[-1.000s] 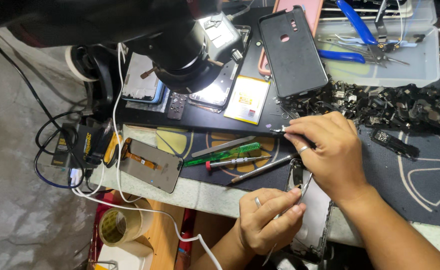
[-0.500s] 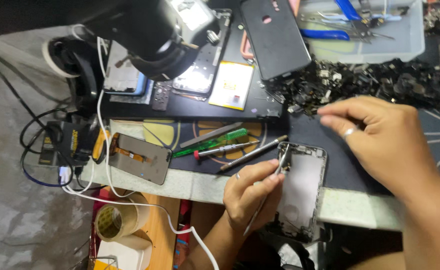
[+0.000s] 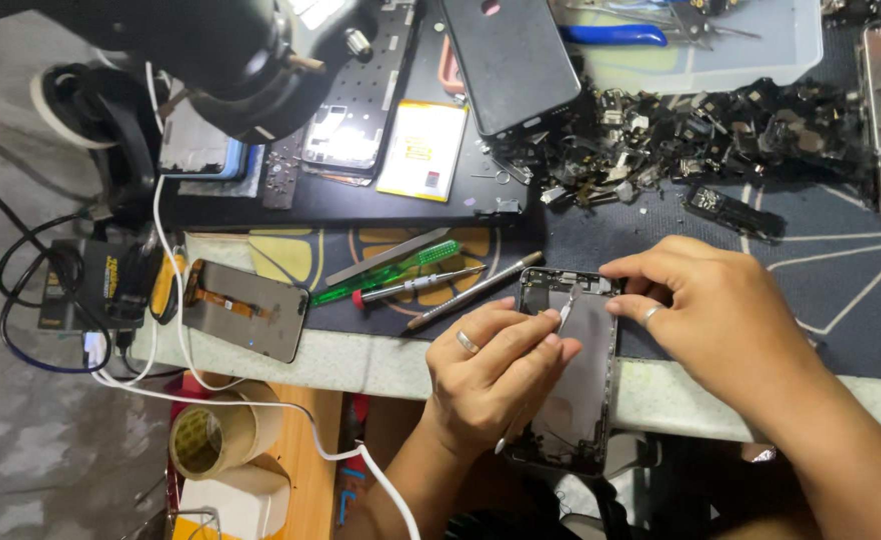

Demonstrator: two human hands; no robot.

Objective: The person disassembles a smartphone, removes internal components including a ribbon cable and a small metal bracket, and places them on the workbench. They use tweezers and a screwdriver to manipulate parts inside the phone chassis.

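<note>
Head view: the left hand [image 3: 496,375] keeps a narrow grip on tweezers [image 3: 565,312], tips inside the opened phone frame [image 3: 573,385] at the bench [image 3: 381,365] edge. The right hand [image 3: 726,320] pinches the frame's top corner.

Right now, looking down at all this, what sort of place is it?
Most likely a phone repair bench: an opened grey phone frame under both hands, a heap of small black salvaged parts, and green-handled and red-tipped screwdrivers beside a black microscope.
</note>
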